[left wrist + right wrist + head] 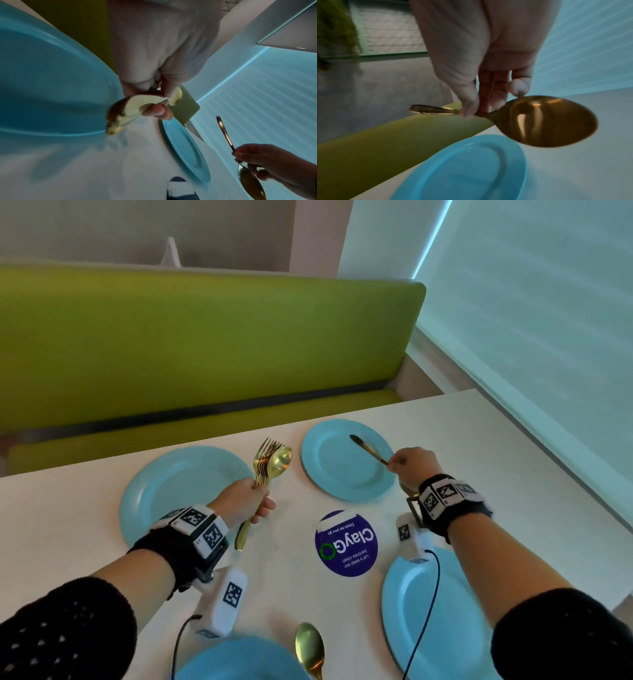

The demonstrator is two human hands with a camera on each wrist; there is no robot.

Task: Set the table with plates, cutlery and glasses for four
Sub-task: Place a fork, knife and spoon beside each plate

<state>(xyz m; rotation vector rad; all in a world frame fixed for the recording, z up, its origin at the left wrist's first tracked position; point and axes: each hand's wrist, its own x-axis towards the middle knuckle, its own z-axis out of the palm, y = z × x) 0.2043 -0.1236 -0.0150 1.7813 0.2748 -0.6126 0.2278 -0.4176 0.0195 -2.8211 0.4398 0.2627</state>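
Note:
Four light-blue plates lie on the white table (85, 491): far left (185, 491), far right (346, 470), near right (442, 621) and near middle (239, 659). My left hand (258, 496) grips a bundle of gold forks and spoons (270, 460) upright between the two far plates; their handle ends (118, 117) stick out below the fist. My right hand (399, 462) pinches one gold spoon (366, 446) by its neck at the far right plate's right rim. Its handle points over the plate and its bowl (547, 121) hangs under the palm. Another gold spoon (310, 645) lies between the near plates.
A round purple "ClayGo" sticker (346, 542) marks the table's middle. A green padded bench (205, 344) runs along the far edge. A pale window blind (548, 320) borders the right side. Camera cables trail from both wrists over the near plates.

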